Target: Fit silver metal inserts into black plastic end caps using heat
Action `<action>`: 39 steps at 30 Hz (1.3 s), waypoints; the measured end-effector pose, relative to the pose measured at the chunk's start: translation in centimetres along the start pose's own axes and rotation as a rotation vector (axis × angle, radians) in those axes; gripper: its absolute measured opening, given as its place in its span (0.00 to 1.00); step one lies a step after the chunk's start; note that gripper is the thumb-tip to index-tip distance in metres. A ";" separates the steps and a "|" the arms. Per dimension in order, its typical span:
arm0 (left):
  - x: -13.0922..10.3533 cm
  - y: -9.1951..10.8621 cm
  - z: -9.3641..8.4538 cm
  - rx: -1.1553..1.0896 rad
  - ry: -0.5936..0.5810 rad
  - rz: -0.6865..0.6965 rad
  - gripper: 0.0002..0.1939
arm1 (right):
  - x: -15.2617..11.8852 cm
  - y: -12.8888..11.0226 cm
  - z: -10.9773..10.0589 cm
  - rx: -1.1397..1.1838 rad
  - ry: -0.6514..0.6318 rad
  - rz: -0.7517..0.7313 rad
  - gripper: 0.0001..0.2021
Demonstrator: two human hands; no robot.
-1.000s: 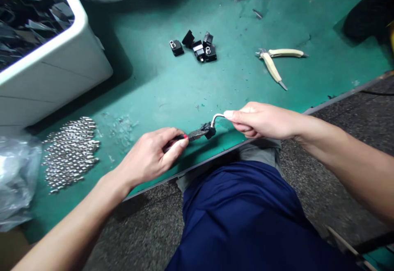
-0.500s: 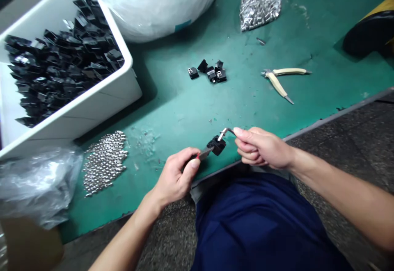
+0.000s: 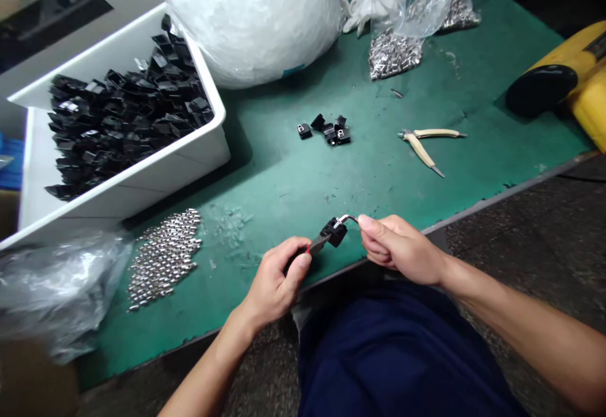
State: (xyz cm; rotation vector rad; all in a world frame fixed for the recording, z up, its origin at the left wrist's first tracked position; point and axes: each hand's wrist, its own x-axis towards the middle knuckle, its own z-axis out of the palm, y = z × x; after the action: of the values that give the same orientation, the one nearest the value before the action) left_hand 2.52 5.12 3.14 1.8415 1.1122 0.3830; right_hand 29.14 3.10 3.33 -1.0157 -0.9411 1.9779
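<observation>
Near the front edge of the green table (image 3: 284,190), my left hand (image 3: 279,278) is closed on a flat metal tool (image 3: 318,244) with a bit of red by the thumb. The tool's tip meets a small black part (image 3: 335,233). My right hand (image 3: 402,248) is closed on a bent metal rod (image 3: 349,217), whose far end touches the top of that black part. Whether the rod's end sits inside the part is too small to tell. Left of my left hand lies a patch of small silver cylinders (image 3: 165,259).
A white bin (image 3: 175,155) holds many black pieces, beside a large plastic-wrapped bundle (image 3: 255,19). Several black parts (image 3: 329,132) and cream-handled pliers (image 3: 423,146) lie further back. Bags of metal pieces (image 3: 395,54), a yellow object (image 3: 563,70) and crumpled plastic (image 3: 61,284) surround them.
The camera view has shifted, showing more of the table's far side. The bent rod's end has come down against the black part. Both hands keep their holds.
</observation>
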 end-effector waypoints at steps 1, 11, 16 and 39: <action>0.0 0.0 0.0 -0.001 -0.003 -0.002 0.17 | -0.1 0.2 0.0 -0.021 0.004 -0.007 0.30; -0.7 -0.4 0.5 -0.052 0.048 0.018 0.16 | 0.5 0.9 0.7 0.050 0.053 -0.036 0.30; -1.5 0.1 -1.1 -0.073 0.267 -0.046 0.20 | 0.6 0.8 1.1 0.158 0.046 -0.005 0.29; 0.7 3.8 -13.9 1.312 0.500 -0.377 0.28 | 4.1 -1.5 3.2 -1.126 0.293 -0.021 0.25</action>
State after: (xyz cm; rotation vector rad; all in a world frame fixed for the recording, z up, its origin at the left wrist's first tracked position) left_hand -4.10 12.63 13.45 2.5734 2.3708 -0.2254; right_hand 24.94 6.37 4.56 -1.7852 -1.9181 1.1172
